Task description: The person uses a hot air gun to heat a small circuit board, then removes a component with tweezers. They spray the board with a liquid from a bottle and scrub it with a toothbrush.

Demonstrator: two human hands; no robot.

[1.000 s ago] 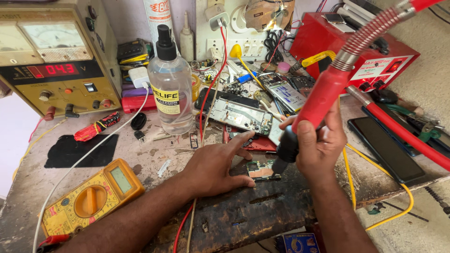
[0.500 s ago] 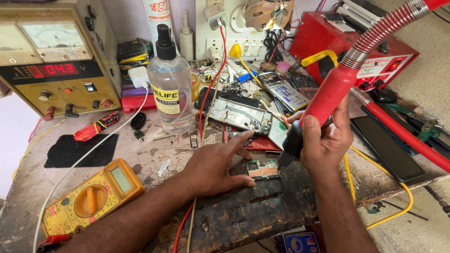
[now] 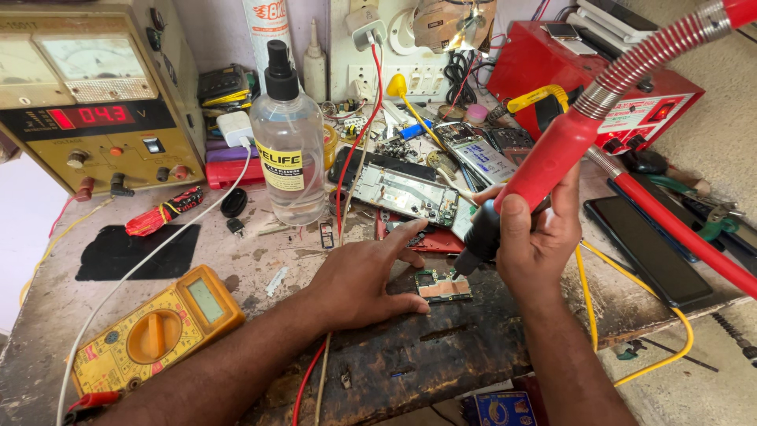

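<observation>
Lowered slightly since before, the red hot-air wand (image 3: 544, 162) sits clasped in the right hand (image 3: 536, 237), nozzle just above the thin, fragile circuit board (image 3: 443, 285), its edge pinned by the flat, open left hand (image 3: 367, 276).

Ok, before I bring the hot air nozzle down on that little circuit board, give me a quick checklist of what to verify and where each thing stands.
1. Grip on the tool: right hand is wrapped around the red hot air handle. Ok.
2. Nozzle aim: the black nozzle points down at the small circuit board, just above it. Ok.
3. Board steadied: left hand lies flat beside the board, fingertips by its edge. Ok.
4. Fingers away from the heat: the left index finger reaches close to the nozzle. Not ok.
5. Liquids nearby: a clear spray bottle stands upright behind the left hand. Not ok.
6. Air running: cannot tell.
</observation>
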